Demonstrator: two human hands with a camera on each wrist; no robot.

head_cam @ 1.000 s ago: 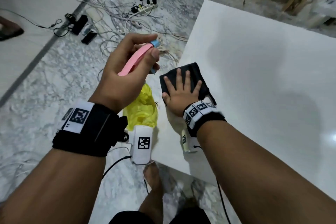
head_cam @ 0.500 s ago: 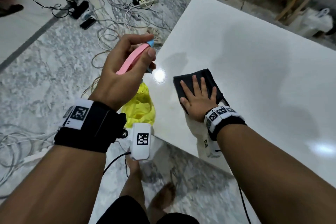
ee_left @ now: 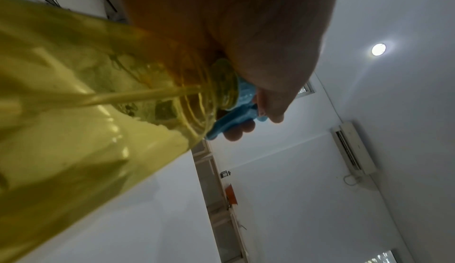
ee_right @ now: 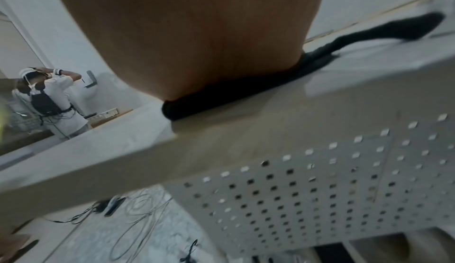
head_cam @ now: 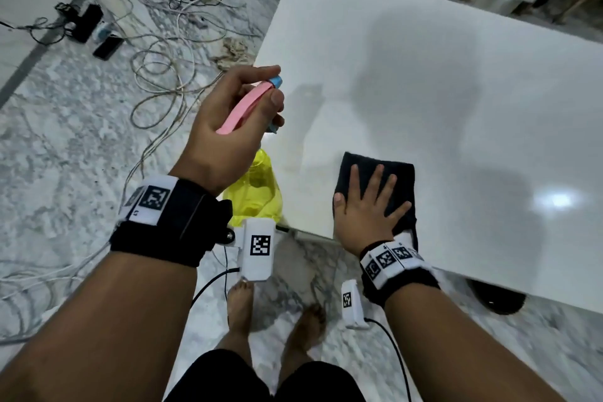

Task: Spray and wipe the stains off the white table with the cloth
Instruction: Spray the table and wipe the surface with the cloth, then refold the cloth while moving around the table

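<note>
Left hand (head_cam: pixel 228 127) grips spray bottle (head_cam: pixel 253 196) | right hand (head_cam: pixel 365 206) flat on cloth (head_cam: pixel 401 173) at tabletop (head_cam: pixel 424 75) corner | risk: cloth slips off edge

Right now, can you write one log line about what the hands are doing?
left hand: grips spray bottle | right hand: flat on black cloth | white table: cloth near front edge

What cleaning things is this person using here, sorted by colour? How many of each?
Yellow: 1, the spray bottle with pink-and-blue trigger head, gripped by the left hand.
Black: 1, the cloth under the flat right hand.
Total: 2
</note>
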